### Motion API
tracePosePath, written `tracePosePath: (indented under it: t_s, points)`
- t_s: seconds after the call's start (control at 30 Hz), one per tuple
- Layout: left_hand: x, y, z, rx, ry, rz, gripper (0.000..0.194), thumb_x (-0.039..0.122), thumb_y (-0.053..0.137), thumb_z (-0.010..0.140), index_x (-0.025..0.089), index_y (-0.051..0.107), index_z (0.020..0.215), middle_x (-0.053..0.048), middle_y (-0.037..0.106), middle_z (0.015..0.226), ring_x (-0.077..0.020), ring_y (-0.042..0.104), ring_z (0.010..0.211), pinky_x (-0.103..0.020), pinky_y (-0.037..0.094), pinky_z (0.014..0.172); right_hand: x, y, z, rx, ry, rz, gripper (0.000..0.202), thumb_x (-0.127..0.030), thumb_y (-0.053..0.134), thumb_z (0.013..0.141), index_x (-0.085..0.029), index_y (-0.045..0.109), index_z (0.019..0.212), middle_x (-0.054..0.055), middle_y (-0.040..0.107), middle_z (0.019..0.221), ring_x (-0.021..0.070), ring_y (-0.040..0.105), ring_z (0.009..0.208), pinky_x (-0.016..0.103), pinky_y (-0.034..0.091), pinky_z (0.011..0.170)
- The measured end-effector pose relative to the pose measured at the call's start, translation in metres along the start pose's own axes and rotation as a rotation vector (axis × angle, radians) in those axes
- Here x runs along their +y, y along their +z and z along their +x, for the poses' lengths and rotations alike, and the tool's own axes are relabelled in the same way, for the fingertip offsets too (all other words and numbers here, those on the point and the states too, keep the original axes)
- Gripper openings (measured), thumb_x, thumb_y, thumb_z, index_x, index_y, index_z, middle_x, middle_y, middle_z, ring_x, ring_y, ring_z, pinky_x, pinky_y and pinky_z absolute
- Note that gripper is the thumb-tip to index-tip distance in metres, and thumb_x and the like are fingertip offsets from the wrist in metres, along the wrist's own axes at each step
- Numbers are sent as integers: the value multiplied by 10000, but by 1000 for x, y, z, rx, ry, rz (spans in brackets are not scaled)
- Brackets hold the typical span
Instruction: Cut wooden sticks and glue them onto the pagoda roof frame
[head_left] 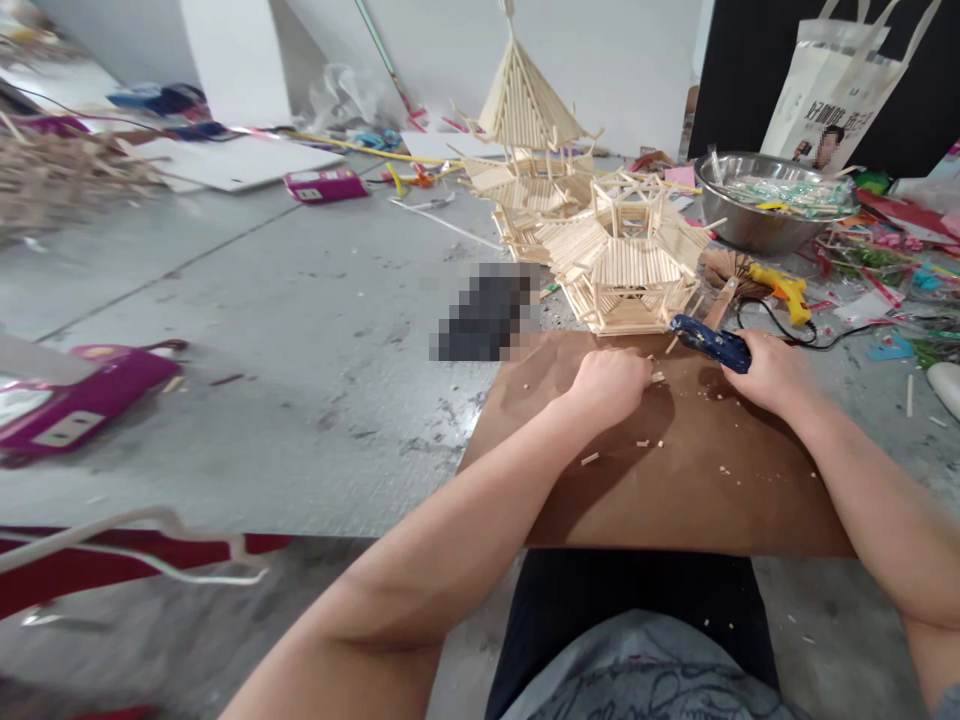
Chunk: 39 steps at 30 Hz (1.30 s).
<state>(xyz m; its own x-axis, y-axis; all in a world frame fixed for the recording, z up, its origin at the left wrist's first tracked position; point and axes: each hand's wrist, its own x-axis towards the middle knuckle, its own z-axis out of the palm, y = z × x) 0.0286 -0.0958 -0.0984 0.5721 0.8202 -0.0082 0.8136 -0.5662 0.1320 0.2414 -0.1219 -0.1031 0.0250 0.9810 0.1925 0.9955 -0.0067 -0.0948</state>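
Grey tabletop (262, 300) under a brown sheet (667, 510), pale stick models (637, 263), a steel bowl (750, 224), purple boxes (112, 395).

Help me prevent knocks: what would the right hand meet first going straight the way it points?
Probably the nearer stick structure, beyond the blue tool in the right hand; the depth between is unclear.

A pale wall (637, 70) stands behind the grey worktop (300, 330), with a black panel (735, 60) at the right and a white board (232, 70) leftward. A dark seam (174, 273) crosses the scuffed worktop; mottled grey floor (187, 640) shows below.
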Motion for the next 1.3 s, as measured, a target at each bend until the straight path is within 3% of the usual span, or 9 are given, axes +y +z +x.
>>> tracePosePath:
  t_s: [0.07,0.13,0.27,0.37,0.57,0.73,0.93,1.3]
  points:
    - [0,0,1,35,-11,-177,227,246,459,782,141,647,712,-88,637,755,-194,575,701,-277,386,590,0,-1,-1,42,33,73,326,-353,518,711,-202,547,998,87,649,909,263,601,854,335,434,691]
    - [0,-1,1,53,-37,-492,197,255,504,757,138,622,651,-32,592,621,-126,514,584,-238,356,540,-2,-4,-5,82,56,204,261,-351,501,730,-205,542,943,68,649,831,236,606,796,323,437,679]
    - [4,-1,1,-13,-115,-1137,172,263,559,725,122,580,629,38,485,499,-54,393,452,-191,312,459,-16,-11,-14,121,-10,564,182,-355,493,755,-196,523,838,45,633,786,175,589,713,303,448,688]
    - [10,3,1,-67,-103,-1306,193,255,589,700,121,545,568,52,454,455,-43,379,433,-182,305,450,-28,-14,-19,67,-77,771,175,-346,534,732,-183,542,794,37,629,783,157,576,688,299,451,670]
    - [17,7,1,-88,-63,-1344,230,304,611,677,111,573,558,47,479,454,-41,384,433,-183,304,454,-34,-12,-18,39,-83,943,131,-288,588,684,-168,562,727,19,613,727,135,542,627,285,433,615]
    - [16,13,3,-69,-78,-1317,208,298,629,656,100,666,709,30,535,507,-51,404,454,-193,337,476,-33,-11,-17,61,-106,844,90,-254,584,686,-176,560,724,7,609,709,133,540,632,278,423,629]
    - [14,21,6,73,-11,-992,191,304,620,688,127,690,675,-14,637,615,-86,502,550,-200,374,541,-36,-9,-19,81,-121,736,96,-265,560,712,-190,557,772,7,623,703,143,555,633,274,423,622]
    - [13,22,6,117,158,-712,127,225,608,710,128,654,641,11,630,599,-86,532,569,-174,363,544,-38,-7,-21,41,-208,695,128,-196,551,700,-195,556,829,12,635,747,151,578,676,248,408,604]
